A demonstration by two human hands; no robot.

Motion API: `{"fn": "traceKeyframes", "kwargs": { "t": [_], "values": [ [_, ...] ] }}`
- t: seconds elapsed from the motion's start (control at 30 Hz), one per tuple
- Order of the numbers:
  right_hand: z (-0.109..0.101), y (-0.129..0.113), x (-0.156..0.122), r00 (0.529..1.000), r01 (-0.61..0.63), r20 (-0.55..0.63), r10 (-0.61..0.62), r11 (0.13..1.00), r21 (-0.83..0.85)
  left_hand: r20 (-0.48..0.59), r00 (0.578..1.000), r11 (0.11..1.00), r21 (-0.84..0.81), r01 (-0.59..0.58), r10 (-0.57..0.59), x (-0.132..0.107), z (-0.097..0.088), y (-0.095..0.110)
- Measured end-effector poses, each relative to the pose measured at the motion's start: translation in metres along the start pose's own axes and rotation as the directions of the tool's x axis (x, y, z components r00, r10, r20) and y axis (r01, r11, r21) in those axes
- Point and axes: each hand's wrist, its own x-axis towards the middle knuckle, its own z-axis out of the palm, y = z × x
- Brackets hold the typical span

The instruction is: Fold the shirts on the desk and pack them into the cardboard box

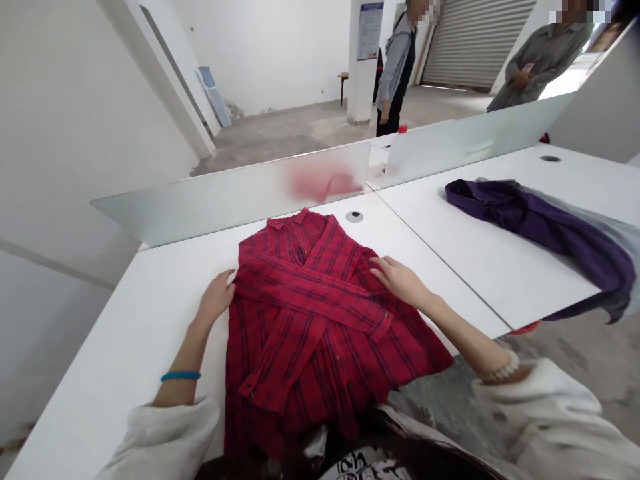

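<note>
A red plaid button-up shirt (320,320) lies on the white table (165,293), its collar toward the glass divider and both sleeves crossed over its front. Its lower hem hangs toward my body at the table's near edge. My left hand (216,295) is beside the shirt's left edge, fingers apart, with the fingertips at the cloth. On the other side, my right hand (400,277) reaches in with its fingers spread and resting at the shirt's right edge, near the folded shoulder. Neither hand visibly grips the cloth.
A frosted glass divider (240,193) runs along the table's far edge, with a blurred red shape behind it. On the adjoining table to the right lies a dark purple garment (545,220) with grey cloth. Two people stand beyond: one (395,67) by a pillar, another (543,63) farther right.
</note>
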Motion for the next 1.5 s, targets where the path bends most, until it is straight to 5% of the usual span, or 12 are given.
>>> {"fn": "traceKeyframes", "kwargs": {
  "t": [0.13, 0.3, 0.4, 0.5, 0.57, 0.7, 0.87, 1.03, 1.27, 1.37, 1.5],
  "values": [
    [0.030, 0.001, 0.052, 0.965, 0.258, 0.085, -0.247, 0.956, -0.142, 0.044, 0.988, 0.975, 0.164, -0.151, 0.145, 0.000, 0.046, 0.036],
    [0.066, 0.021, 0.068, 0.978, 0.088, 0.205, -0.039, 0.968, -0.235, 0.032, 0.986, 0.893, 0.422, -0.160, 0.161, -0.007, 0.074, 0.047],
    [0.070, 0.018, 0.086, 0.989, -0.030, 0.133, 0.067, 0.965, -0.261, 0.004, 0.984, 0.881, 0.445, -0.161, 0.177, -0.007, 0.074, 0.045],
    [0.075, 0.003, 0.119, 0.998, 0.059, 0.048, -0.048, 0.960, -0.272, -0.016, 0.985, 0.893, 0.424, -0.150, 0.173, -0.006, 0.074, 0.045],
    [0.082, -0.004, 0.141, 0.991, 0.136, 0.050, -0.127, 0.957, -0.257, -0.027, 0.987, 0.901, 0.412, -0.134, 0.159, -0.005, 0.075, 0.046],
    [0.101, -0.001, 0.166, 0.994, 0.026, 0.112, -0.003, 0.977, -0.212, -0.042, 0.990, 0.906, 0.410, -0.107, 0.136, -0.004, 0.075, 0.048],
    [0.110, 0.009, 0.170, 0.995, 0.040, 0.095, -0.020, 0.976, -0.214, -0.145, 0.983, 0.910, 0.412, -0.045, 0.114, 0.009, 0.075, 0.051],
    [0.110, 0.008, 0.179, 0.996, 0.031, 0.093, -0.011, 0.977, -0.209, -0.006, 0.996, 0.909, 0.408, -0.080, 0.090, 0.032, 0.078, 0.043],
    [0.106, 0.008, 0.198, 0.993, -0.017, 0.111, 0.039, 0.981, -0.192, 0.015, 0.996, 0.900, 0.426, -0.088, 0.090, 0.059, 0.070, 0.040],
    [0.095, 0.002, 0.197, 0.991, -0.016, 0.125, 0.042, 0.980, -0.199, 0.043, 0.997, 0.904, 0.421, -0.078, 0.066, 0.056, 0.059, 0.048],
    [0.071, -0.011, 0.167, 0.984, 0.155, 0.113, -0.136, 0.970, -0.186, 0.017, 0.986, 0.888, 0.432, -0.158, 0.167, 0.020, 0.029, 0.060]
  ]
}}
